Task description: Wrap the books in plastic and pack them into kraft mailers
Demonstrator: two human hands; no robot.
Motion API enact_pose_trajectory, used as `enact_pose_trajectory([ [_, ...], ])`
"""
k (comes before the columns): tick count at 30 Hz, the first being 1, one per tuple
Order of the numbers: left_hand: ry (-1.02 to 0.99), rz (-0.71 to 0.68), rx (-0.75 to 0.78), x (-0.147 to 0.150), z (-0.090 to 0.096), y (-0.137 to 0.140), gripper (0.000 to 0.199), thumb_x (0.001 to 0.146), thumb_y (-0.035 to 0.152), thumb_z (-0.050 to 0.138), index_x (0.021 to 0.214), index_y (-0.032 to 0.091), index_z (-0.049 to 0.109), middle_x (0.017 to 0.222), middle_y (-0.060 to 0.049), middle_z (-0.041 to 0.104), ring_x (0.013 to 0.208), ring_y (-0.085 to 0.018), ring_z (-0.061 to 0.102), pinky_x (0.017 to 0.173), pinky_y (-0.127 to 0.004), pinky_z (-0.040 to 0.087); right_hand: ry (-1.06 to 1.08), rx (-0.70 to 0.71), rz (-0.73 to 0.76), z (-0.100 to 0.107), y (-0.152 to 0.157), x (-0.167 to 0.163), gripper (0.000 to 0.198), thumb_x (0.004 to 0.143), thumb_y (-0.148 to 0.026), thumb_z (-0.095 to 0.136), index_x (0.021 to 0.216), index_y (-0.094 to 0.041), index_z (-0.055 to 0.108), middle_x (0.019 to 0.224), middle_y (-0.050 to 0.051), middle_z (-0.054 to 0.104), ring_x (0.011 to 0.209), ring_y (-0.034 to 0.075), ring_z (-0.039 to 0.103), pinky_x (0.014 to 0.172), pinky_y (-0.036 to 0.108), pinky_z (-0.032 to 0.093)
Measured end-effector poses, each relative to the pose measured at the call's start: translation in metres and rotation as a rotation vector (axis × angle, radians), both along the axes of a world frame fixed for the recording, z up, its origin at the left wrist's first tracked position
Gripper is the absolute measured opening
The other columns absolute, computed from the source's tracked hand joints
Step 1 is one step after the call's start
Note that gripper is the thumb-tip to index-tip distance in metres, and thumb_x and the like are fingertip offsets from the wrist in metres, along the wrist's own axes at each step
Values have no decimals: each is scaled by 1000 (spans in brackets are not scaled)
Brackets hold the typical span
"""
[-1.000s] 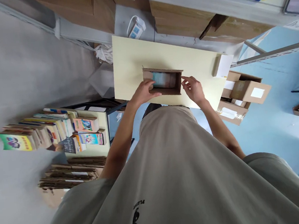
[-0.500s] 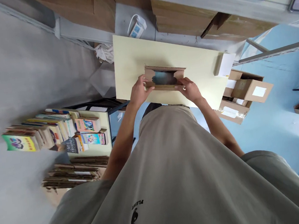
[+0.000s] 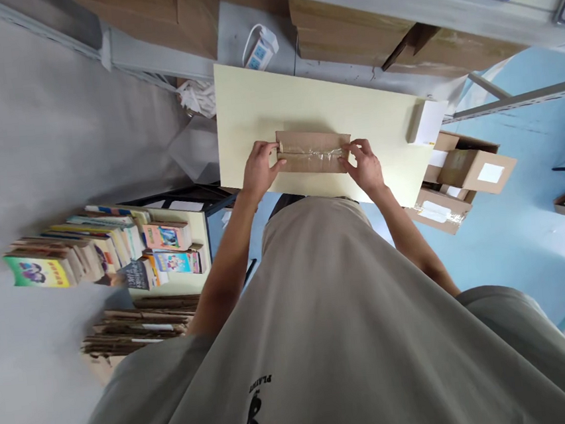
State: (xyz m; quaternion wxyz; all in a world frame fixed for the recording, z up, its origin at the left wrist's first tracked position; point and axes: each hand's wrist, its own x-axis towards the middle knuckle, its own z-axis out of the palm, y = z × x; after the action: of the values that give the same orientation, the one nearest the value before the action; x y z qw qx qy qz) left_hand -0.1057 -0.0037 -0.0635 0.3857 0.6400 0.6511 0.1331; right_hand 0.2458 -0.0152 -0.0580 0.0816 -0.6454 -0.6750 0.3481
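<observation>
A small brown cardboard box lies on the pale yellow table in front of me. Its upper face is closed, with wrinkled clear tape along the seam. At its left end, my left hand grips the edge between thumb and fingers. My right hand pinches the opposite end the same way. What is inside the box is hidden.
A white box stands at the table's right end. Behind the table are a power strip and large cartons on a shelf. Stacked books and flattened cardboard are to the left, opened cartons to the right.
The box showed an open top with a bluish inside; now a closed, taped face is up. Both hands have stayed at its two ends, the right one shifting slightly outward.
</observation>
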Motion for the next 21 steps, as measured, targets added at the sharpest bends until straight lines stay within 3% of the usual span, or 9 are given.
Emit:
enact_pose_trajectory([
  [4, -72, 14, 16, 4, 1, -2, 62, 106, 32, 82, 166, 34, 71, 156, -13, 74, 130, -32, 79, 122, -47, 66, 33, 25, -37, -7, -3, 2, 46, 113, -32, 66, 156, -27, 81, 163, 17, 71, 124, 34, 85, 110, 58, 78],
  [8, -51, 14, 46, 3, -7, -4, 45, 105, 27, 79, 150, 29, 83, 154, -12, 74, 127, -30, 81, 123, -45, 68, 31, 34, -37, -13, -6, 4, 45, 117, -33, 65, 158, -25, 83, 164, 17, 73, 120, 31, 86, 109, 54, 78],
  [16, -50, 56, 117, 1, -43, -12, 35, 113, 30, 76, 147, 24, 85, 158, -15, 74, 118, -27, 84, 121, -46, 70, -125, -44, 4, -22, -6, 1, 47, 125, -33, 58, 166, -27, 80, 163, 16, 75, 118, 31, 89, 103, 49, 77],
  [21, -76, 92, 96, 4, -40, -3, 30, 114, 38, 77, 137, 23, 89, 150, -15, 76, 103, -24, 83, 110, -43, 73, -67, -48, -8, -20, -5, -1, 50, 126, -36, 53, 168, -27, 78, 159, 17, 77, 110, 28, 88, 103, 47, 76],
])
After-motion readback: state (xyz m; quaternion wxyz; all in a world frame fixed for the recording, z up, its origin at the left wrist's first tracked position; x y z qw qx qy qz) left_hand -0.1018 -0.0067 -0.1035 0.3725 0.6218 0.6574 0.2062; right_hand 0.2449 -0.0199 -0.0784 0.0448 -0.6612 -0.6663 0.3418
